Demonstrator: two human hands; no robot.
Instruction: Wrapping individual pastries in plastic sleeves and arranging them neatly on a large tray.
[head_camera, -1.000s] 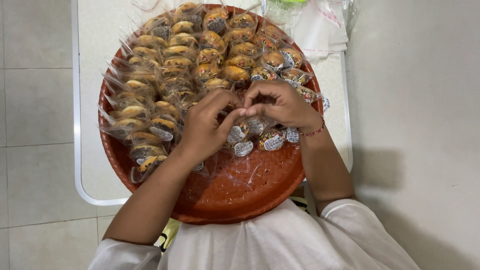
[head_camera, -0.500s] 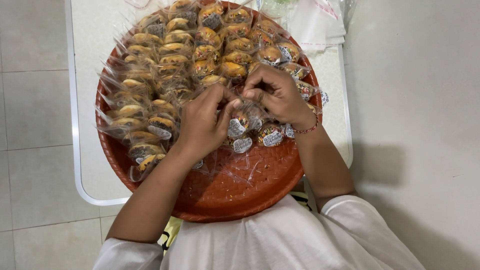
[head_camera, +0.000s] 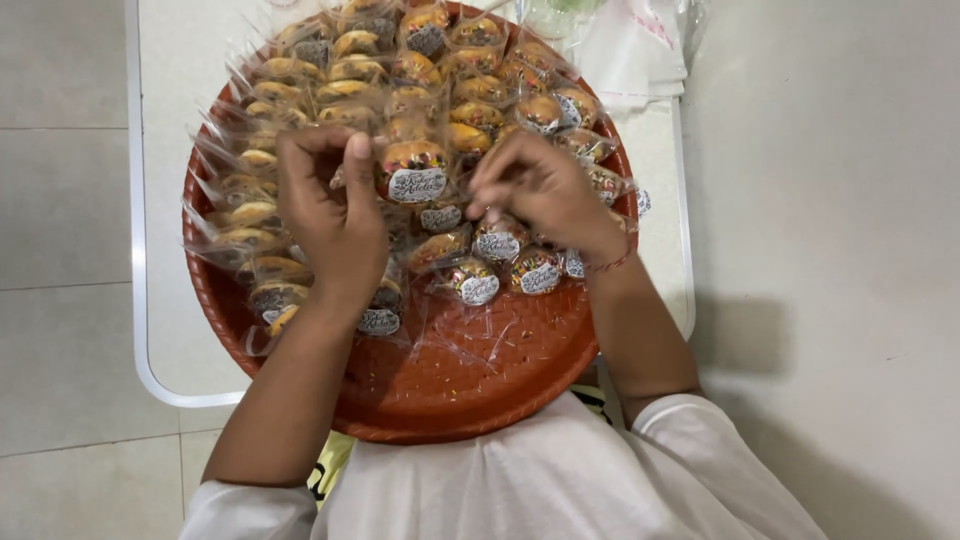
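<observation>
**A:** Where does the wrapped pastry (head_camera: 413, 168) sit at this instant?

**B:** Lifted just above the round red woven tray (head_camera: 470, 385), between the two hands. The left hand (head_camera: 335, 215) pinches its left edge, thumb and fingers pressed together on the clear wrapper. The white oval label faces the camera.

**A:** And the right hand (head_camera: 545, 190)?

**B:** Just to the right of the pastry, fingers curled inward and bunched. It seems to tug at the clear film on that side, though whether the fingertips actually grip the film cannot be told from here.

**A:** So which way does the packet run?

**B:** Its long axis lies left to right, spanning the gap from one hand to the other. The left hand is plainly the closer one, touching it; the right sits at the far end of the wrapper.

**A:** What lies around them?

**B:** Rows of packed pastries (head_camera: 350, 70) fill the far half of the tray, and a few labelled ones (head_camera: 505, 255) lie just beneath the right wrist. The tray rests on a white table (head_camera: 160, 330), with plastic bags (head_camera: 630, 50) at the far right corner.
</observation>
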